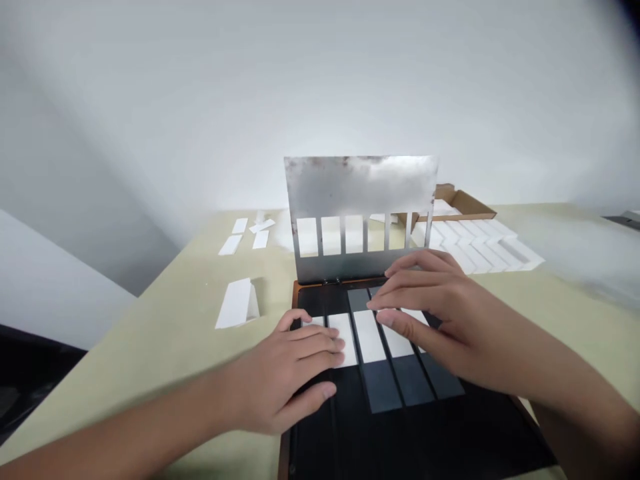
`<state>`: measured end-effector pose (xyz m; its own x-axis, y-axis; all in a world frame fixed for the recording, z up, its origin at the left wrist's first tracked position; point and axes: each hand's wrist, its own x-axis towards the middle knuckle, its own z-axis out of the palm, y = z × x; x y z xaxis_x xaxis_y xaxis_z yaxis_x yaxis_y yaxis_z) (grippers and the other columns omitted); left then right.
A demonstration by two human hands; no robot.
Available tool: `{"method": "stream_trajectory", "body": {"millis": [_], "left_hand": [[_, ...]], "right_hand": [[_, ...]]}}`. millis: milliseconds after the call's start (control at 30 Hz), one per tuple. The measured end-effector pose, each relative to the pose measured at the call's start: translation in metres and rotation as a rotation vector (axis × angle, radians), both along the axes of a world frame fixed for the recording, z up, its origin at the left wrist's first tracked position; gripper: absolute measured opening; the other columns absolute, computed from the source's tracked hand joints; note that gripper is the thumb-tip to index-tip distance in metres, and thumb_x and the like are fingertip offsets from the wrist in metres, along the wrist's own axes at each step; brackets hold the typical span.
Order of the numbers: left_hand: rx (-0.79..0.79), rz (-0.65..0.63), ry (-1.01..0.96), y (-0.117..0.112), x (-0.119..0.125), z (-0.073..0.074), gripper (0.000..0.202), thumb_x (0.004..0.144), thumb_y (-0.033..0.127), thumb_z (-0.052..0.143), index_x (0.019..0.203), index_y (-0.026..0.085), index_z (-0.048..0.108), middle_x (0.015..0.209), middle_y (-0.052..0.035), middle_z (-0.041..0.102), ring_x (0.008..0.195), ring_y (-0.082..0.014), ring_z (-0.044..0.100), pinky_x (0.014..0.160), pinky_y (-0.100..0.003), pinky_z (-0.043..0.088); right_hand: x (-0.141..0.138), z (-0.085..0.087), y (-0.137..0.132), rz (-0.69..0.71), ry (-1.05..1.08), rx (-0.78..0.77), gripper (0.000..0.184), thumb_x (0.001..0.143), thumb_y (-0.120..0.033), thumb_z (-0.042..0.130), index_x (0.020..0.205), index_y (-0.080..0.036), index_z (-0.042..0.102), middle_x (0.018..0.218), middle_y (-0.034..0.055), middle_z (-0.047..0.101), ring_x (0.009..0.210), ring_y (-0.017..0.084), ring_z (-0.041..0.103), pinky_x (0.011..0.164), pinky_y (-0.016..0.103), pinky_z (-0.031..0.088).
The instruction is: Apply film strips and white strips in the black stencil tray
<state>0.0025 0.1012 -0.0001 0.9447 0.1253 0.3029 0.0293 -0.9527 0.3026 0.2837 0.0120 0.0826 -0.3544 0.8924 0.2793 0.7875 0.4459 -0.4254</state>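
Note:
My left hand (285, 377) lies flat over the left end of a row of white paper strips (369, 336), its fingertips on a strip. My right hand (425, 313) rests its spread fingers on the strips further right, holding nothing. The strips lie side by side on a black slotted board (415, 433) with an orange-brown edge. Grey bands (380, 385) run along the board beyond the strips' near ends. Behind them stands a scuffed metal plate (360, 190) with a row of rectangular windows. My hands hide parts of the strips.
A folded white paper piece (236, 305) and several loose strips (240, 226) lie on the beige table (150, 380) to the left. Overlapping white strips (475, 245) and an open cardboard box (463, 203) sit at the back right. The table's left edge drops away.

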Motion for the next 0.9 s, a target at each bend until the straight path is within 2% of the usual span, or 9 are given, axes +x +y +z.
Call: {"method": "stream_trajectory", "body": {"millis": [100,167,233,367,567,667,767,833,900], "left_hand": [[0.056,0.044,-0.010,-0.006,0.017,0.006,0.021,0.107,0.028,0.050,0.109,0.019,0.068,0.101,-0.0061,0.078,0.092,-0.0228,0.071,0.101,-0.044,0.037],[0.112,0.093,-0.018,-0.009,0.027,0.006,0.028,0.108,0.030,0.048,0.090,0.019,0.067,0.080,-0.0028,0.071,0.070,-0.0191,0.062,0.090,-0.042,0.040],[0.164,0.132,-0.069,-0.011,0.032,0.002,0.032,0.107,0.030,0.048,0.082,0.019,0.064,0.072,-0.0017,0.064,0.065,-0.0181,0.056,0.085,-0.041,0.041],[0.160,0.137,-0.176,-0.008,0.030,-0.009,0.021,0.104,0.023,0.050,0.089,0.019,0.065,0.082,-0.0045,0.069,0.076,-0.0203,0.061,0.087,-0.041,0.041],[0.027,0.107,-0.122,-0.001,0.029,-0.012,0.009,0.099,0.020,0.057,0.098,0.019,0.067,0.090,-0.0059,0.067,0.081,-0.0225,0.055,0.083,-0.041,0.040],[0.022,0.117,-0.112,-0.001,0.029,-0.009,0.016,0.099,0.018,0.058,0.110,0.019,0.070,0.099,-0.0074,0.070,0.091,-0.0239,0.060,0.091,-0.043,0.043],[0.083,0.103,-0.102,-0.001,0.030,-0.003,0.026,0.099,0.018,0.060,0.122,0.019,0.071,0.120,-0.0088,0.073,0.111,-0.0270,0.062,0.103,-0.043,0.041],[0.150,0.083,-0.085,-0.001,0.031,0.002,0.029,0.100,0.019,0.061,0.127,0.020,0.072,0.128,-0.0055,0.074,0.121,-0.0271,0.061,0.110,-0.042,0.037],[0.195,0.067,-0.084,-0.001,0.034,0.005,0.028,0.102,0.021,0.060,0.127,0.020,0.072,0.126,-0.0017,0.077,0.122,-0.0256,0.062,0.113,-0.040,0.032]], "right_hand": [[0.015,-0.016,0.011,0.039,0.009,-0.026,0.021,0.106,-0.039,0.062,0.104,-0.028,0.079,0.111,0.0010,0.079,0.117,0.026,0.060,0.107,0.048,0.039],[0.022,-0.036,0.021,0.061,0.018,-0.016,0.019,0.105,-0.033,0.063,0.101,-0.025,0.080,0.113,0.0024,0.079,0.117,0.027,0.060,0.106,0.049,0.040],[0.026,-0.054,0.027,0.058,0.027,0.004,0.017,0.104,-0.029,0.064,0.104,-0.023,0.079,0.111,0.0033,0.080,0.116,0.027,0.060,0.105,0.050,0.039],[0.028,-0.075,0.022,0.068,0.016,0.003,0.017,0.105,-0.030,0.064,0.110,-0.024,0.078,0.112,0.0025,0.079,0.118,0.026,0.057,0.109,0.051,0.035],[0.028,-0.082,0.017,0.125,-0.013,0.012,0.024,0.103,-0.039,0.067,0.118,-0.023,0.075,0.117,0.0016,0.078,0.120,0.027,0.056,0.118,0.054,0.025],[0.030,-0.082,0.018,0.097,-0.006,0.046,0.026,0.104,-0.038,0.065,0.123,-0.022,0.072,0.125,0.0025,0.076,0.123,0.027,0.054,0.116,0.052,0.028],[0.032,-0.080,0.018,0.055,-0.007,0.065,0.028,0.105,-0.037,0.064,0.127,-0.022,0.071,0.130,0.0035,0.074,0.125,0.027,0.052,0.113,0.050,0.031],[0.033,-0.079,0.017,0.053,-0.010,0.065,0.029,0.104,-0.038,0.064,0.127,-0.022,0.070,0.131,0.0035,0.073,0.126,0.027,0.052,0.113,0.049,0.032],[0.033,-0.077,0.017,0.069,-0.012,0.051,0.030,0.104,-0.039,0.064,0.128,-0.022,0.070,0.131,0.0029,0.073,0.126,0.026,0.051,0.113,0.048,0.032]]}}
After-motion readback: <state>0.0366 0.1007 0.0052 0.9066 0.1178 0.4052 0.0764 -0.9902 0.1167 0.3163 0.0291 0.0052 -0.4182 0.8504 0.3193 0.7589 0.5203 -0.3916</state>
